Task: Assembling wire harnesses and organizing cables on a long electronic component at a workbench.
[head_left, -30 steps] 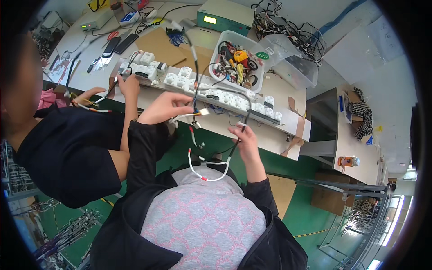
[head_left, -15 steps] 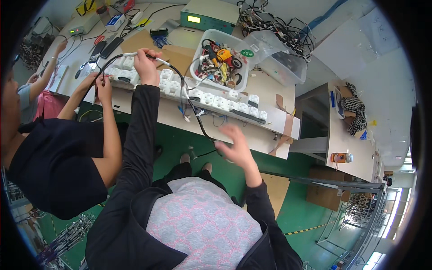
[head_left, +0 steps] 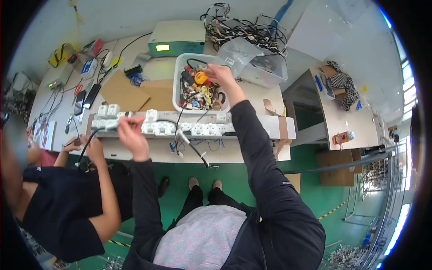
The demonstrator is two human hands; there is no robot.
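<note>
The right hand (head_left: 219,74) reaches open-fingered into the white tub (head_left: 178,78) of parts while the left hand (head_left: 128,130) pinches a black cable (head_left: 85,146) (steadying it) by the sockets (head_left: 198,129).

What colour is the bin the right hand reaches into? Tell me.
White: the bin under the right hand has a white rim and walls, seen in the head view.

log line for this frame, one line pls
left hand: at row of white sockets, pinching a cable end | right hand: reaching into white parts bin | co-worker's hand: on black cable
</note>
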